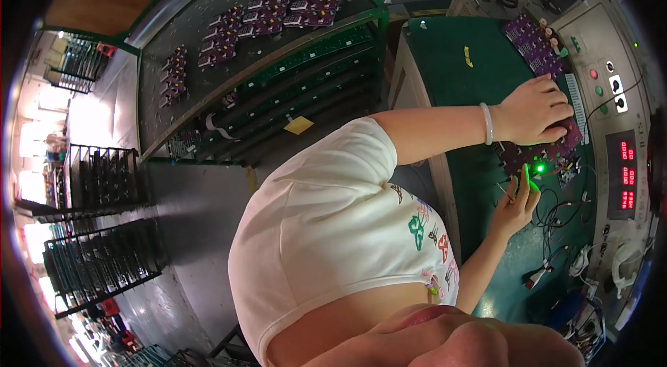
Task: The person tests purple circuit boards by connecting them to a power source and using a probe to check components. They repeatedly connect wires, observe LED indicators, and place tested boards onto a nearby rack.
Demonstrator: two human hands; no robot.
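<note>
Purple printed circuit panel point(531, 47) lies along the dark green worktop point(451, 68), running down under the left hand point(538, 111). That hand, with a pale bangle at the wrist, rests palm down on the panel's near end. Its fingers curl over the board, but I cannot tell whether they grip the board or only press on it. Just below, the right hand point(517, 204) has its fingers pinched together on what looks like a slim probe-like tool point(508, 192), though the view is too small to be sure. A bright green light point(538, 169) glows at its fingertips, beside a tangle of black wires point(556, 210). A grey test console with red number displays point(625, 172) stands just beyond.

To do this well, I would keep the left palm flat and steady so the panel cannot rock. The tool tip should be placed gently and squarely, clear of the loose wires.
</note>
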